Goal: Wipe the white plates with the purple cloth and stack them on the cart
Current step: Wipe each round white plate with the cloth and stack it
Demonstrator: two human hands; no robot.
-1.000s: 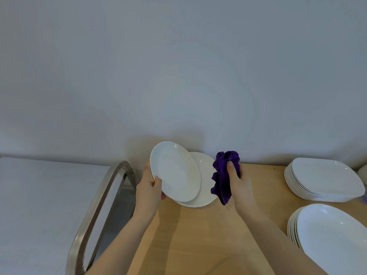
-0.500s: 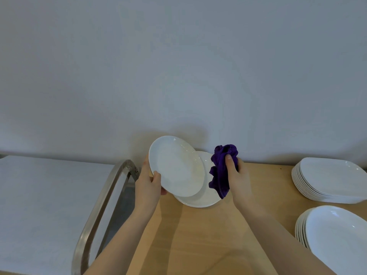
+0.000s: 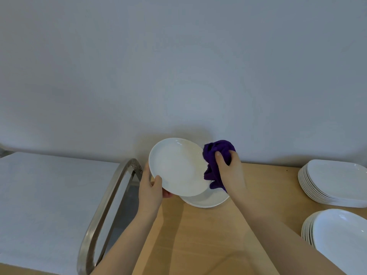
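Since a moment ago, the purple cloth [image 3: 217,163] has come closer and now touches the right rim of the held plate [image 3: 177,166]. That white plate is up off the tabletop [image 3: 198,235], tilted, with its hollow side facing the person and its top edge leaning toward the wall. Its long side runs from upper left to lower right. The left hand [image 3: 151,187] grips its lower left rim, thumb on the front. The right hand [image 3: 231,169] is closed tight around the bunched cloth. Under them, one more plate [image 3: 206,199] lies flat near the tabletop's far edge. Two plate stacks [image 3: 335,183] sit by the right edge. A metal cart handle [image 3: 107,203] stands past the left edge.
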